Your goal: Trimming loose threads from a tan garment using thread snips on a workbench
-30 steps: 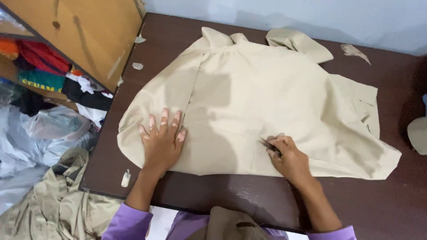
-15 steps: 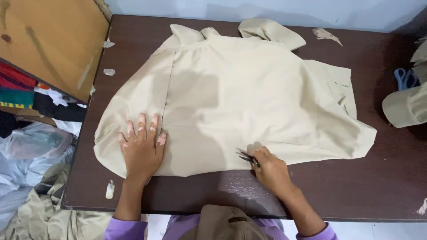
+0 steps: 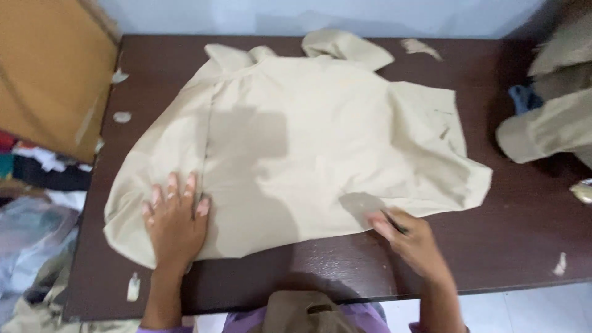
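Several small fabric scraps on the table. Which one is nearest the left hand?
The pale scrap at the table's near-left edge, just left of the left hand and wrist. The other scraps lie by the far-left edge, the far edge and the near-right corner.

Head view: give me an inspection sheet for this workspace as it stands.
Surface: dark brown table, partly covered.
Job's things: beige garment spread flat; thin dark tool, blurred, kind unclear.
Clutter: fabric scraps on the table; folded beige cloth at the right edge.
Grippers: left hand flat on the garment, fingers spread; right hand at its lower edge, closed on the tool.
Cables: nothing seen.
Surroundings: pale wall behind; wooden board and heaped clothes at left.
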